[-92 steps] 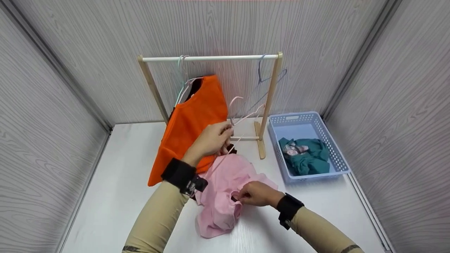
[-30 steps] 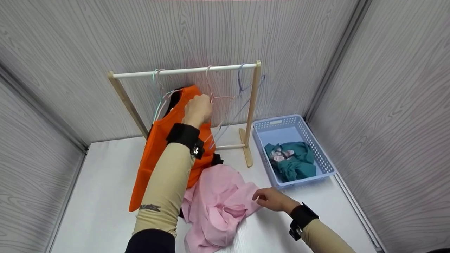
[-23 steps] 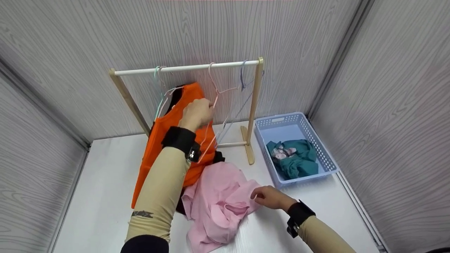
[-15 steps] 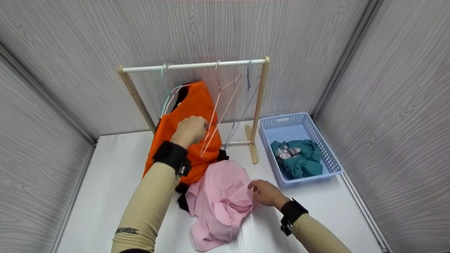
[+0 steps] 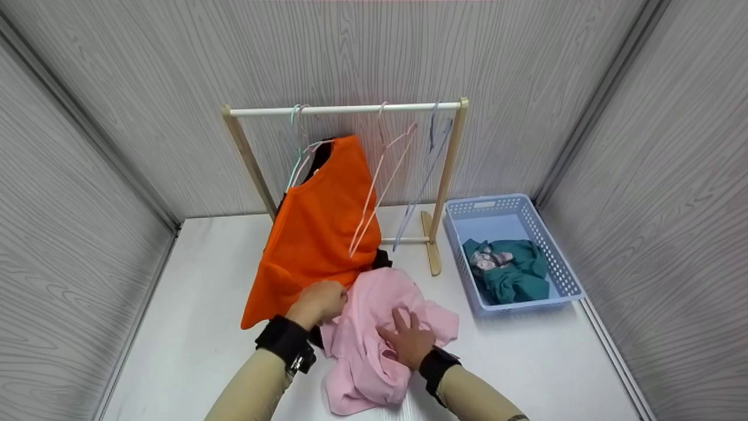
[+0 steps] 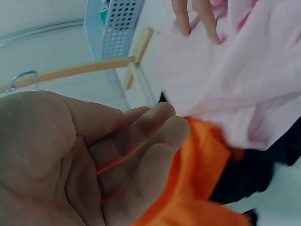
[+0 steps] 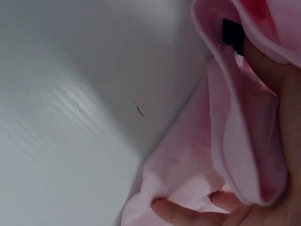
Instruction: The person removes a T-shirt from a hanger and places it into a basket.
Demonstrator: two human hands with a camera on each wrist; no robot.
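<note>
A crumpled pink shirt [image 5: 374,362] lies on the table in front of the rack. My right hand [image 5: 411,344] rests on it with fingers spread; in the right wrist view the thumb [image 7: 263,66] lies by the neckline, close to a dark label [image 7: 233,35]. My left hand [image 5: 320,301] is at the shirt's left edge, in front of an orange garment [image 5: 321,228]. The left wrist view shows its fingers [image 6: 153,165] loosely bent, with nothing held. A bare pink hanger [image 5: 383,181] hangs on the rail behind.
The rack's white rail [image 5: 350,109] also carries a mint hanger [image 5: 294,134] and a bare blue hanger [image 5: 422,187]. Black cloth [image 5: 382,259] shows behind the orange garment. At the right stands a blue basket [image 5: 529,210] with a green garment [image 5: 514,275] inside.
My left hand has hung the pink hanger on the rail, let it go and come down to the pink shirt. My right hand has moved left from the shirt's right edge onto its middle.
</note>
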